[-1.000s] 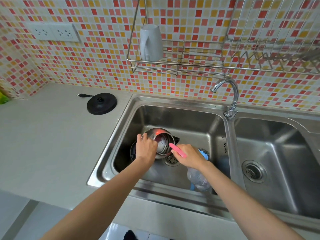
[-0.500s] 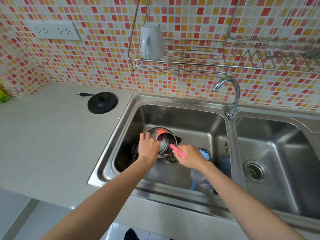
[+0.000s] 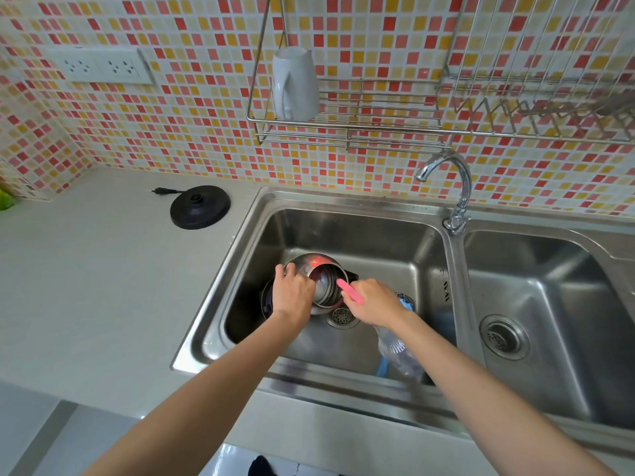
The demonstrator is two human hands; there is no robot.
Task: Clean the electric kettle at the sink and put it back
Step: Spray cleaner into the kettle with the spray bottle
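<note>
Brush head hidden inside kettle (image 3: pixel 321 286), only pink handle (image 3: pixel 350 293) visible. Kettle tipped on its side in left basin of sink (image 3: pixel 343 231), just behind drain (image 3: pixel 342 317). Left hand (image 3: pixel 292 293) clamped over kettle body. Right hand (image 3: pixel 374 302) closed around handle, just right of kettle mouth.

The kettle (image 3: pixel 321 283) and sink (image 3: pixel 343 207) are shiny metal; the base (image 3: pixel 200 207) left of the sink is matt black plastic.
</note>
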